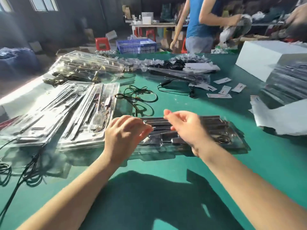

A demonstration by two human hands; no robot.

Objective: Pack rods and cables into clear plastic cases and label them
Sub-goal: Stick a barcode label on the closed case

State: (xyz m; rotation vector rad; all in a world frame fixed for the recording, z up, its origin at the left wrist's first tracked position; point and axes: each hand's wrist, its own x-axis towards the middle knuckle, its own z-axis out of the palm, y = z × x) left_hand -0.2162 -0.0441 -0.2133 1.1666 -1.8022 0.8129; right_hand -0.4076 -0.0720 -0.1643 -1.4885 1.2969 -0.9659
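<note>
Hovering over a clear plastic case (216, 130) near the middle of the green bench (191, 171), both hands held nothing. The left hand (123, 131) hung above the case's left end, its fingers loosely curled and blurred, so contact with the lid could not be told. The right hand (184, 125) was above the case's middle with its fingers relaxed and spread. Dark rods (159, 121) and a coiled cable lay inside that case. Towards the bench's left edge lay two more filled cases (89, 117), side by side. Loose black cables (141, 97) rested on the bench beyond the hands. Small white labels (224, 90) were scattered towards the far right, near a white box (259, 58) at the bench's right edge. A person in a blue shirt (199, 22) stood beyond the far edge.
</note>
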